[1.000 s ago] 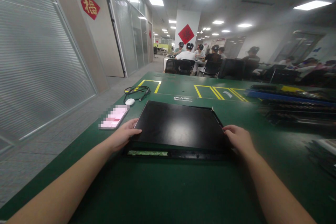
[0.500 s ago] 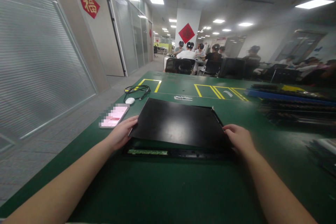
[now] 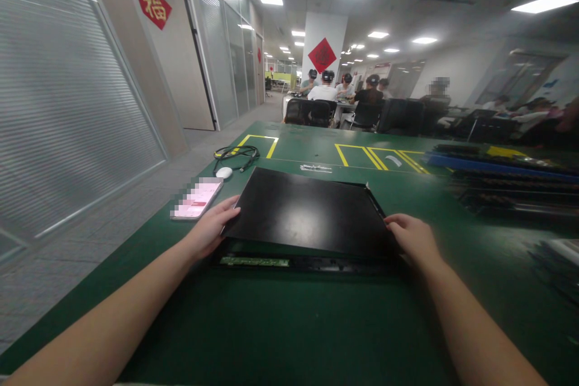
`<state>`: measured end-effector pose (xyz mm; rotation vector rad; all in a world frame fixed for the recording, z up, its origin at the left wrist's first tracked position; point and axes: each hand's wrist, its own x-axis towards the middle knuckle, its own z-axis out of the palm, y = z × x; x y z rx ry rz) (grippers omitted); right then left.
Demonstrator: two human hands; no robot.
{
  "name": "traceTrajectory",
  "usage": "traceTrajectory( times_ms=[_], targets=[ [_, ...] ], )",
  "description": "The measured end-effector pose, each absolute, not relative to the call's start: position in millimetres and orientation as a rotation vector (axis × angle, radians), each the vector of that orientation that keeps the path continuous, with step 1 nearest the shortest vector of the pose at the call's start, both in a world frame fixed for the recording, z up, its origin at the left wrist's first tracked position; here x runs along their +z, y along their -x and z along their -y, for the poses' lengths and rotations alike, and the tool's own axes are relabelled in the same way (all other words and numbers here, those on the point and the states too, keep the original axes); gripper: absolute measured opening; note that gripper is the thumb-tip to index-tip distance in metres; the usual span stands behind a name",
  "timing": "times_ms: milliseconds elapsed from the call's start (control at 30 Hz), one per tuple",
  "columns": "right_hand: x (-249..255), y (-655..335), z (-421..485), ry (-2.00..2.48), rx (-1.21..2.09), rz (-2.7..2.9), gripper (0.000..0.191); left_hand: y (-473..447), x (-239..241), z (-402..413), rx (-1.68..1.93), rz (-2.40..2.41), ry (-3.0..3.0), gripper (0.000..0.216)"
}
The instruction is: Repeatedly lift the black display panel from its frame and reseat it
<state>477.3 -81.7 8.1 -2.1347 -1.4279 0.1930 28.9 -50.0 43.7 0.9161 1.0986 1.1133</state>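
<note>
A flat, glossy black screen panel [image 3: 298, 208] lies tilted over a black frame [image 3: 335, 265], its near edge raised above the frame's near side. A strip of green circuit board [image 3: 254, 262] shows in the frame's near left part. At the panel's left edge, my left hand [image 3: 212, 226] grips it, thumb on top and fingers underneath. My right hand [image 3: 411, 235] pinches the right edge near the frame's side; its lower fingers are partly hidden. Most of the frame's inside is covered by the panel.
On the green table [image 3: 289, 325], a phone [image 3: 198, 199], a white mouse [image 3: 224, 173] and a coiled black cable [image 3: 235, 157] lie at left. A small clear packet [image 3: 315, 167] sits behind the panel. Stacked dark frames [image 3: 520, 184] stand at right. Several people sit beyond.
My left thumb has shifted slightly further over the panel's left edge. The panel and my right hand stay almost in place.
</note>
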Motion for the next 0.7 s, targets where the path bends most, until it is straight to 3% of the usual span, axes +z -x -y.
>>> traceTrajectory(
  times_ms=[700],
  targets=[
    [8.0,-476.8,81.3,2.155,0.198,1.431,0.027,-35.6,45.7,55.2,1.195,-1.125,-0.912,0.044]
  ],
)
